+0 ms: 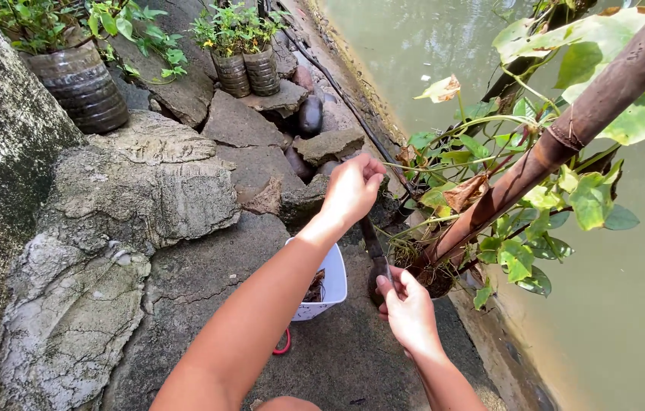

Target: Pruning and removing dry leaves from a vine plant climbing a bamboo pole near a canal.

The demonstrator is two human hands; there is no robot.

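Observation:
My left hand reaches forward over the rocks, its fingers pinched together at a thin green stem of a leafy vine plant. My right hand is lower and closer to me, closed around the end of a dark, narrow tool that slants up toward the left hand. The tool lies beside the plant's small dark pot of roots and soil. A white bucket holding dried plant scraps stands just under my left forearm.
A rusty pipe slants up to the right through the leaves. Murky green water lies past the concrete edge on the right. Rough rocks rise on the left, with plastic-bottle planters. A red loop lies by the bucket.

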